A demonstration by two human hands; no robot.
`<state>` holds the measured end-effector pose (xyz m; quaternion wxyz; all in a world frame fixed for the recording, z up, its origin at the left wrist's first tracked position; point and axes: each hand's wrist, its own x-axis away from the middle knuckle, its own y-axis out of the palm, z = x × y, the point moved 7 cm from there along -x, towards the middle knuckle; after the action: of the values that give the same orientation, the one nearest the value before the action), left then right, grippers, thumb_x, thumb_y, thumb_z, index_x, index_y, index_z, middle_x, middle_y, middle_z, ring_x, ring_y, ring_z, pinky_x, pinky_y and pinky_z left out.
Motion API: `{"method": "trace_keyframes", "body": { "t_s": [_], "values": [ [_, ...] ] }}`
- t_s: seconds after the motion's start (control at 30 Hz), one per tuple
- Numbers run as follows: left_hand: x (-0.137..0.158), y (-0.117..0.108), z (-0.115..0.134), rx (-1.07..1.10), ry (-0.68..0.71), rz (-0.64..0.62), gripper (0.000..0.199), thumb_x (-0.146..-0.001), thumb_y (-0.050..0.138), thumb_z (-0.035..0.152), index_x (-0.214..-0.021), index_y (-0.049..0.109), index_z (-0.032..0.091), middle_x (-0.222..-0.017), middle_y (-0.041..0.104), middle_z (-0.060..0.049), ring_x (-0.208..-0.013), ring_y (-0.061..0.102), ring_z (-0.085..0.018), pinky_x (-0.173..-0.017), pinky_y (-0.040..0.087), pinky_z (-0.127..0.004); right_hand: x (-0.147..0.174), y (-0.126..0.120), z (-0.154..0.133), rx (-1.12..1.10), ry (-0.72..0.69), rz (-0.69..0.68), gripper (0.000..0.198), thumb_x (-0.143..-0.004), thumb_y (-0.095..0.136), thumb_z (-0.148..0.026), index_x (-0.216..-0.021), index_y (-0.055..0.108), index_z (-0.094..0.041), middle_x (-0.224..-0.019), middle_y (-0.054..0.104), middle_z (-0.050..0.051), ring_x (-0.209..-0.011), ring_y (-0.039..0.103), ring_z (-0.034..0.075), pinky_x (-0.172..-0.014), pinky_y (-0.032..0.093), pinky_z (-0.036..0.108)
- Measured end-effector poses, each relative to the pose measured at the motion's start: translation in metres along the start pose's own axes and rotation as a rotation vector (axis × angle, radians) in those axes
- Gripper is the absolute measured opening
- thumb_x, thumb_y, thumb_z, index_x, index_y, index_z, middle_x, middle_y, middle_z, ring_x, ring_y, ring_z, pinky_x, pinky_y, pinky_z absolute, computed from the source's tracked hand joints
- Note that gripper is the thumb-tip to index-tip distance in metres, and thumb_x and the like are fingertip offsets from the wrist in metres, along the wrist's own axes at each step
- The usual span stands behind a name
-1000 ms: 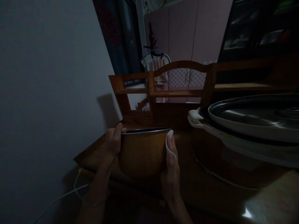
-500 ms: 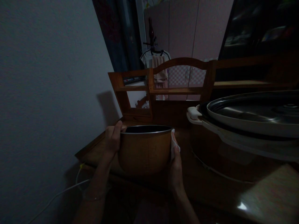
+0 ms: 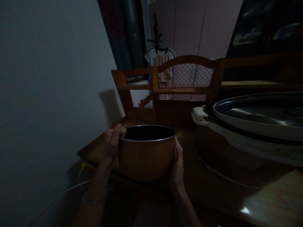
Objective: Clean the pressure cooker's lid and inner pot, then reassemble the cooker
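Observation:
A golden-brown rice cooker inner pot (image 3: 146, 159) with a dark inside and a silvery rim is held up at the front edge of the wooden desk. My left hand (image 3: 112, 141) grips its rim at the left, thumb outside and fingers hooked over the edge. Against the pot's right side, my right hand (image 3: 177, 167) presses a crumpled white tissue (image 3: 178, 145), partly hidden by the fingers. To the right stands a large rice cooker (image 3: 232, 157) with its lid (image 3: 255, 126) raised; a white latch (image 3: 200, 114) shows at its left.
The wooden desk (image 3: 272, 195) has a low shelf rack (image 3: 184, 90) along its back. A pale wall (image 3: 59, 78) rises at the left, with a white cable (image 3: 59, 195) hanging below. Clothes (image 3: 163, 64) hang behind, before pink cupboard doors (image 3: 187, 34). The light is dim.
The pot has tipped a little towards me, so more of its dark inside shows. It has turned slightly, and its side markings have faded from view. Both hands stay on it.

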<state>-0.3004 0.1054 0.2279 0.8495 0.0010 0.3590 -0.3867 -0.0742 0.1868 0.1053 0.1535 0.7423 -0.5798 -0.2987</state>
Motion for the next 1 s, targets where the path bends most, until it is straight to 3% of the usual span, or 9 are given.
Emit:
{"method": "trace_keyframes", "body": {
  "t_s": [0.4,0.63,0.83,1.0],
  "values": [
    [0.001,0.002,0.002,0.008,0.038,-0.033,0.053,-0.100,0.035,0.042,-0.052,0.023,0.022,-0.055,0.022,0.002,-0.052,0.024,-0.013,-0.058,0.022,-0.034,-0.005,-0.010,0.007,0.075,0.040,0.043,0.050,-0.106,0.038,-0.052,-0.152,0.045,-0.032,-0.158,0.041,-0.001,-0.147,0.035,0.022,-0.124,0.023,0.046],
    [-0.006,0.000,-0.002,-0.033,-0.044,0.009,0.056,-0.097,0.033,0.054,-0.053,0.021,0.023,-0.055,0.020,0.002,-0.052,0.022,-0.013,-0.054,0.021,-0.032,-0.008,-0.003,0.004,0.069,0.061,0.064,0.051,-0.105,0.037,-0.056,-0.151,0.046,-0.033,-0.157,0.043,-0.002,-0.144,0.040,0.022,-0.122,0.027,0.046],
    [-0.010,-0.012,-0.015,-0.156,-0.176,0.152,0.056,-0.093,0.034,0.061,-0.050,0.031,0.025,-0.050,0.031,0.002,-0.052,0.032,-0.015,-0.055,0.031,-0.031,0.008,0.021,-0.023,0.267,-0.098,0.000,0.051,-0.109,0.022,-0.047,-0.158,0.031,-0.033,-0.165,0.025,-0.005,-0.154,0.020,0.021,-0.125,0.020,0.050],
    [-0.009,-0.030,-0.032,-0.201,-0.235,0.363,0.050,-0.090,0.042,0.060,-0.060,0.055,0.023,-0.063,0.055,-0.003,-0.073,0.056,-0.020,-0.072,0.047,-0.033,0.017,0.034,-0.036,0.521,-0.318,-0.052,0.050,-0.110,0.024,-0.040,-0.159,0.029,-0.032,-0.166,0.022,-0.003,-0.154,0.016,0.023,-0.126,0.016,0.054]
  ]
}}
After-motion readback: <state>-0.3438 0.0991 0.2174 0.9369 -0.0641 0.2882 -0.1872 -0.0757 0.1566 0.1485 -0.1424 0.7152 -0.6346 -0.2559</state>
